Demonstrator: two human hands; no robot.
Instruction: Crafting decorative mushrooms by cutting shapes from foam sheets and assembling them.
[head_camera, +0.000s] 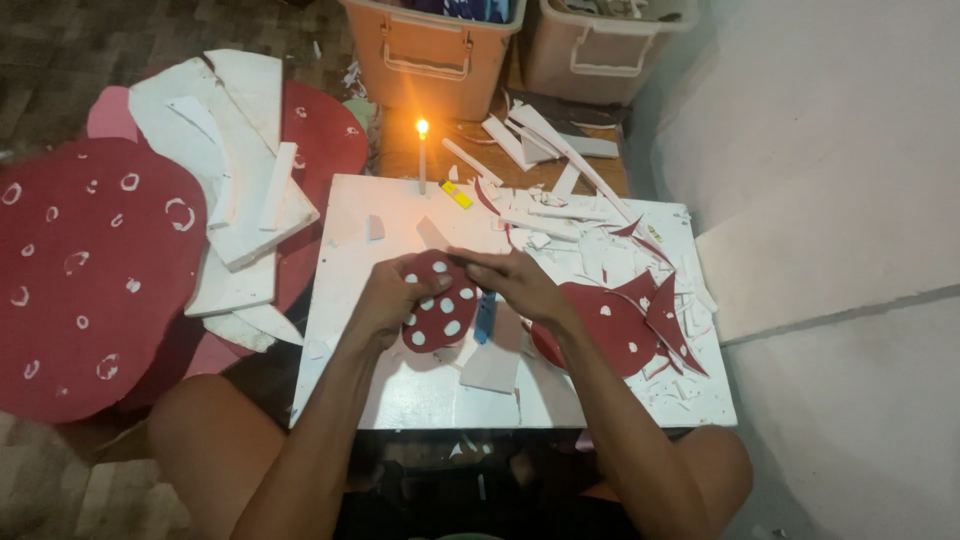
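My left hand (385, 295) and my right hand (515, 280) both hold a small dark red foam shape with white dots (440, 302) over a white foam board (345, 285). The left hand grips its left edge. The right hand's fingers rest on its top right edge. A blue strip (485, 318) lies on the board just below my right hand. A white offcut (492, 365) lies under my right wrist.
A lit candle (422, 155) stands at the board's far edge beside a yellow lighter (457, 194). Red and white scraps (640, 310) litter the right side. Large red dotted shapes (90, 270) and white foam sheets (230, 170) lie left. Two plastic bins (430, 55) stand behind.
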